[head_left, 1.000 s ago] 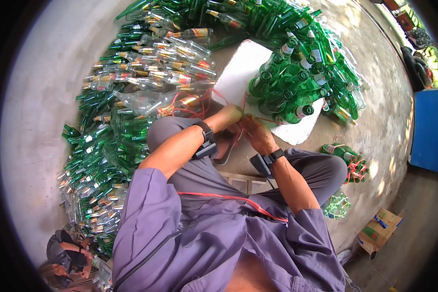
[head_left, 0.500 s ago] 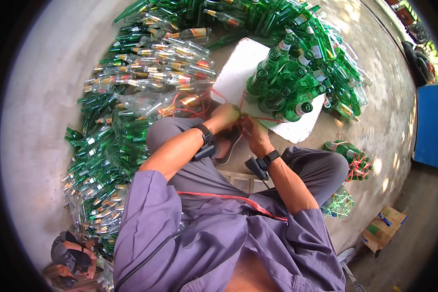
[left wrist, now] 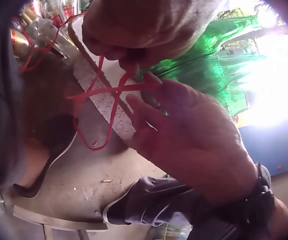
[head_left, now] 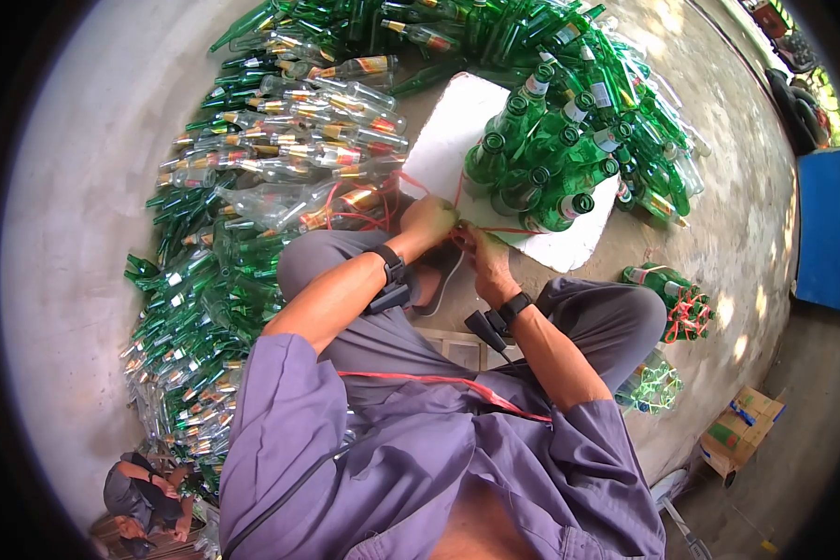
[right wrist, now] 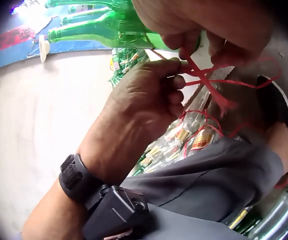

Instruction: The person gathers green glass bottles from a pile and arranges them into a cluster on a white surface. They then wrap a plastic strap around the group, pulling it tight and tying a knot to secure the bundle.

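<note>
In the head view, a cluster of upright green glass bottles (head_left: 541,154) stands on a white foam block (head_left: 450,126). Red plastic twine (head_left: 502,230) runs around the cluster's lower part and comes together at both hands, by the block's near edge. My left hand (head_left: 426,224) pinches the twine between thumb and fingers, as the right wrist view shows. Close against it, my right hand (head_left: 490,263) also grips twine. Crossed strands and a hanging loop of twine (left wrist: 98,148) show below the fingers in the left wrist view. The crossing itself is partly hidden by fingertips.
Rows of clear bottles (head_left: 345,126) and green bottles (head_left: 196,308) lie along the left; more lie behind the block. Tied bottle bundles (head_left: 683,308) sit on the right, past the knee, near a cardboard box (head_left: 742,429). Another person (head_left: 145,499) is at lower left.
The head view has shifted slightly. Both hands stay together at the twine; the right hand's fingers have drawn in more tightly than a second ago. The bottle cluster stays on the block.
</note>
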`<state>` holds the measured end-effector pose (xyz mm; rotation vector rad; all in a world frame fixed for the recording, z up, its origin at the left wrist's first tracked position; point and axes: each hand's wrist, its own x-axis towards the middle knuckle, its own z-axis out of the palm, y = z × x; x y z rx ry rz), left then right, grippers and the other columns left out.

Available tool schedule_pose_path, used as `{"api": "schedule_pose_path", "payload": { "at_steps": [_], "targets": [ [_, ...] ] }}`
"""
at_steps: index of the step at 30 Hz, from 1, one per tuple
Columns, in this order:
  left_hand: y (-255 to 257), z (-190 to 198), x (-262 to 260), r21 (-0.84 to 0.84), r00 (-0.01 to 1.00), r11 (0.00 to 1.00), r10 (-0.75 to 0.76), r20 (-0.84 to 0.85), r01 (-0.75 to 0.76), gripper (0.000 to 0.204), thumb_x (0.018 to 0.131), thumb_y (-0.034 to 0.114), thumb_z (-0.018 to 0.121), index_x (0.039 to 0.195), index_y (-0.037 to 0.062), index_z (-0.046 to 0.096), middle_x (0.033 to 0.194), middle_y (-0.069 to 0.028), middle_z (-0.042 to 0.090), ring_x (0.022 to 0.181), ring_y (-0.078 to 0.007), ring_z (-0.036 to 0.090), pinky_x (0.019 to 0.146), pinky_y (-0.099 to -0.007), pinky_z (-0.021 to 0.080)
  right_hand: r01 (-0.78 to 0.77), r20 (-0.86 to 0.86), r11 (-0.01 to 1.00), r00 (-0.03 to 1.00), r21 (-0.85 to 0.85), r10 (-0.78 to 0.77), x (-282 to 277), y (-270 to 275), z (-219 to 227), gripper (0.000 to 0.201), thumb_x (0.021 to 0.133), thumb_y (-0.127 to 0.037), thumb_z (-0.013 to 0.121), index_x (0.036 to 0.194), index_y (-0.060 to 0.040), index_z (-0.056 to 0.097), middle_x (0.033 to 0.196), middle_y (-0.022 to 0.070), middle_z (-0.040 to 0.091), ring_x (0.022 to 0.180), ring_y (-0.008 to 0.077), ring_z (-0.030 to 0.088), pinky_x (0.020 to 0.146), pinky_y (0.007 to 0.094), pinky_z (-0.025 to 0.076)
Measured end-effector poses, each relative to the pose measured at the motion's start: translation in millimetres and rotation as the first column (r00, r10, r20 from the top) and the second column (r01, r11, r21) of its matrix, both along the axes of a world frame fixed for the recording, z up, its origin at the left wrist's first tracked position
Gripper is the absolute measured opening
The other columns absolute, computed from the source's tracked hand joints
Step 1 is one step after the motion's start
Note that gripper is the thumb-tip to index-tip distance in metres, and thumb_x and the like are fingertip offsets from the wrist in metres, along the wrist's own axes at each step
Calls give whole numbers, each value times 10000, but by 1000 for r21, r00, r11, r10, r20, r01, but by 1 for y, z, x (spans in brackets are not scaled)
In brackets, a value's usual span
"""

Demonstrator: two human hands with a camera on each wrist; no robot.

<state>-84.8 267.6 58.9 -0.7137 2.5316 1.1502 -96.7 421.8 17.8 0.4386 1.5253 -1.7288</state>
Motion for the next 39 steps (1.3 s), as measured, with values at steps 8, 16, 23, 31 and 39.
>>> {"api": "schedule_pose_path", "payload": {
  "at_steps": [8, 16, 23, 31, 39],
  "targets": [
    [4, -12, -1, 30, 999, 999, 31, 30, -32, 298, 847, 310, 554, 809, 74, 731, 729, -168, 689, 711, -347, 691, 661, -442, 520, 66, -14, 997, 998, 43, -66, 4, -3, 26, 202, 913, -261, 603, 1021, -100, 662, 790, -24, 588, 653, 85, 507, 500, 252, 371],
    [2, -42, -5, 203, 976, 978, -11, -216, 56, 333, 816, 288, 546, 817, -11, 693, 794, -257, 665, 771, -408, 674, 697, -450, 505, -34, 19, 990, 999, -140, 37, -2, 2, 33, 133, 914, -173, 565, 851, -66, 610, 692, 16, 583, 545, 98, 515, 461, 246, 376],
    [-2, -41, -2, 301, 984, 952, -7, -179, 61, 286, 817, 219, 535, 831, -20, 693, 766, -190, 694, 719, -291, 685, 660, -401, 499, 95, 162, 953, 986, -288, -49, -3, 0, 22, 63, 912, -135, 587, 966, -103, 595, 820, 13, 617, 652, 89, 539, 530, 217, 422],
    [-1, -31, -5, 411, 985, 909, 11, -171, 61, 249, 798, 172, 557, 735, -25, 696, 682, -163, 672, 632, -245, 648, 610, -370, 482, 49, 29, 973, 999, -227, -44, -5, -2, 17, 74, 917, -128, 579, 890, -68, 612, 779, 28, 614, 595, 104, 548, 511, 219, 422],
    [-1, -22, 4, 477, 987, 879, 58, -150, 21, 240, 841, 181, 568, 678, 16, 631, 586, -26, 549, 469, -123, 474, 434, -274, 349, -139, -358, 989, 927, -58, 109, -3, -7, 8, 158, 890, -134, 540, 803, -40, 633, 743, 16, 597, 586, 125, 538, 533, 274, 422]
  ]
}}
